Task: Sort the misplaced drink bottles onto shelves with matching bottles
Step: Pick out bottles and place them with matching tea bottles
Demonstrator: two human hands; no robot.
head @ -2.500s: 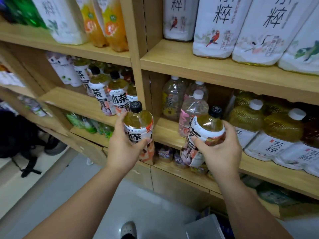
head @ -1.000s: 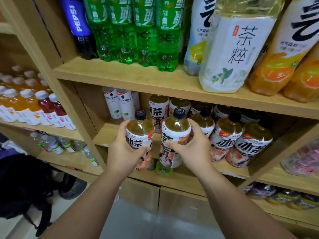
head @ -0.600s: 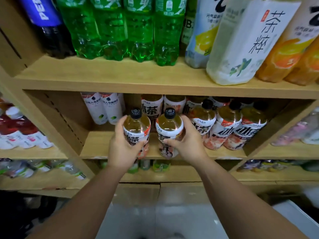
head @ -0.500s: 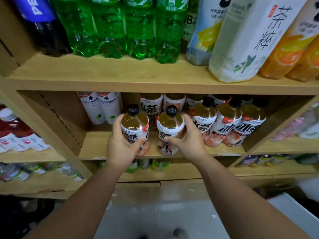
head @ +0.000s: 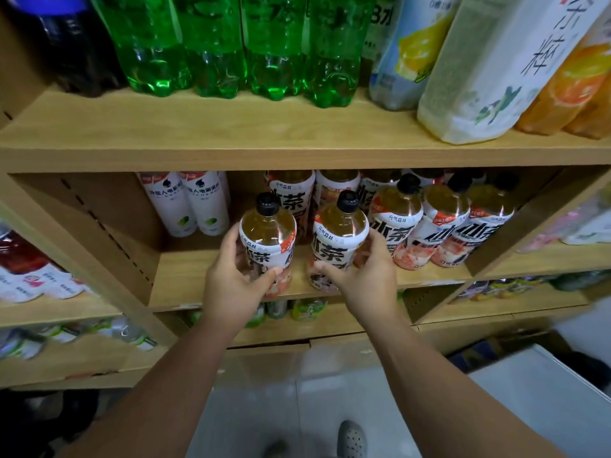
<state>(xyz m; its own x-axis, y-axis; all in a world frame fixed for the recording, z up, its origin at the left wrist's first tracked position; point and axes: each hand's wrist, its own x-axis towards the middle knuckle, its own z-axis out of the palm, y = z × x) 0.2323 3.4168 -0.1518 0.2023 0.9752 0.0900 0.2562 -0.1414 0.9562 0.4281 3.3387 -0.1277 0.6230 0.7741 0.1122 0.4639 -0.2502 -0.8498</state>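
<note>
Both tea bottles have travelled since two and a half seconds ago, from a bay of white-capped drinks to the front of the middle shelf (head: 185,272), and over the last half second they have edged a little deeper into it. The left tea bottle (head: 267,239) sits in the left hand (head: 231,285), whose fingers wrap the label from the left while the thumb crosses the front. The right tea bottle (head: 340,233) is gripped the same way by the right hand (head: 367,279), thumb on the front of the label and fingers curled round the far side. Both bottles are upright, black caps up, close together but apart, with their bases at the shelf's front edge; whether they already stand on the board cannot be told.

Just to the right stands a row of matching tea bottles (head: 443,226) with the same black caps and white labels, and more of them fill the back of the compartment. Two white bottles (head: 190,206) stand at the back left. On the shelf above are green soda bottles (head: 211,44), a dark cola bottle (head: 76,44), a pale blue lemon bottle (head: 403,51), a large white-labelled tea bottle (head: 489,67) and orange drink bottles (head: 568,87). Small green bottles (head: 307,309) lie on the shelf below, red drinks (head: 23,262) fill the bay to the left, and a grey shoe (head: 352,439) shows on the floor.
</note>
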